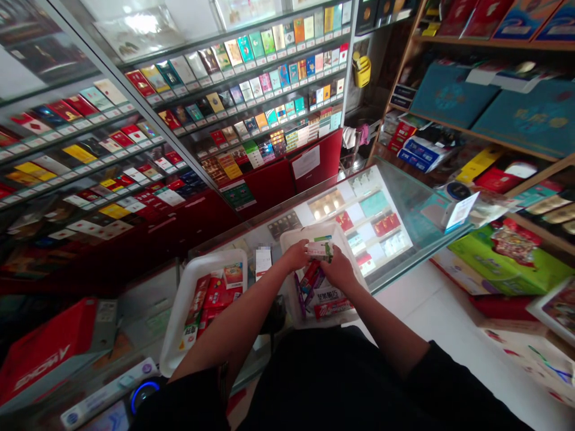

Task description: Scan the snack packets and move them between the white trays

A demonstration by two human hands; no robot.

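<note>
Between my two hands, over the right-hand white tray, is a small white, pink and green packet. My left hand grips its left end, and my right hand grips its right end. Below them in the tray lie several packets, among them a red one and a purple one. A second white tray stands to the left, with several red packets in it. The print on the held packet is too small to read.
Both trays stand on a glass counter. A phone-like white rectangle lies between them. A red box stands at the left. Glass shelves of small packs line the back; a green box sits at right.
</note>
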